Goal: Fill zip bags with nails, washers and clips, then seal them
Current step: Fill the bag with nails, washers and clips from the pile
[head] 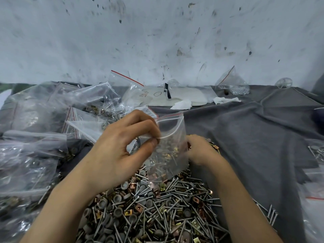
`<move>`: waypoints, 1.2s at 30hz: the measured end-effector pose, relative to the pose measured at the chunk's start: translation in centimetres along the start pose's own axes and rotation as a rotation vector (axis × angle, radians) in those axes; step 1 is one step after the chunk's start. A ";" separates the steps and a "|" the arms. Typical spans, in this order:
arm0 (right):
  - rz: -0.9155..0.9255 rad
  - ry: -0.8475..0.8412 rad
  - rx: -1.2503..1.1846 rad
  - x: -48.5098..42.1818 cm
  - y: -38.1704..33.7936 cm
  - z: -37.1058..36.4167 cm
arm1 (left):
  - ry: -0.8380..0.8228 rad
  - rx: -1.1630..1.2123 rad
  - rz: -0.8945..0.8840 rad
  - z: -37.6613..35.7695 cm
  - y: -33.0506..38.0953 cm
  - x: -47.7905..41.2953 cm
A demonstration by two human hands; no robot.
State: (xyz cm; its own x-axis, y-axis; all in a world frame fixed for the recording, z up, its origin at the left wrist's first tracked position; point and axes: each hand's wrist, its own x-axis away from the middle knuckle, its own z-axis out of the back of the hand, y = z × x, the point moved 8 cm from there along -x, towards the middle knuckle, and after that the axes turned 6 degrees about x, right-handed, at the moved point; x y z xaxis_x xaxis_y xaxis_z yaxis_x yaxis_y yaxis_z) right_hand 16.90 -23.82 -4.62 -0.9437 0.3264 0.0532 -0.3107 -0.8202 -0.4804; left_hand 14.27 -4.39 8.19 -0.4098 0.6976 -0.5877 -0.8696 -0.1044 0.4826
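Midway, we judge: filled bags [52, 106] heaped left on counter [245, 137]. Our left hand [122, 148] fingers [140, 125] pinch zip bag [170, 151] rim, mouth open, above pile [149, 207] of nails, washers, clips. Our right hand [199, 151] half hidden behind bag; we cannot tell grip. Sealing pending.

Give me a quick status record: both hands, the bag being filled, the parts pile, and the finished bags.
left hand: pinches the open mouth of the zip bag between thumb and fingers
right hand: at the bag's right side, fingertips hidden behind it; grip unclear
zip bag: held upright above the parts pile, not sealed
parts pile: nails, grey washers, and copper and yellow clips, loose on the grey cloth
filled bags: heaped at the left
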 end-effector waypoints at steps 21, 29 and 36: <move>0.573 0.014 -0.859 7.7 -9.5 8.8 | 0.154 0.014 0.095 0.4 -0.4 0.0; 0.626 0.022 -0.812 8.3 -10.1 9.1 | 0.120 0.264 0.159 0.1 -0.6 0.1; 0.608 -0.023 -0.833 8.4 -10.1 8.8 | 0.096 0.272 0.181 -0.1 -0.6 0.0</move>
State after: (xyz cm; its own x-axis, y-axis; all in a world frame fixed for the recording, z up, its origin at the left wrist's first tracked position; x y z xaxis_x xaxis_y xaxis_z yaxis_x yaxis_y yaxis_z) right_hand 11.15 -16.94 8.37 -0.9198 -0.0507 -0.3890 0.3885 -0.2549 -0.8855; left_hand 14.79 -4.35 7.81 -0.5864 0.6139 -0.5285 -0.6801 -0.0187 0.7329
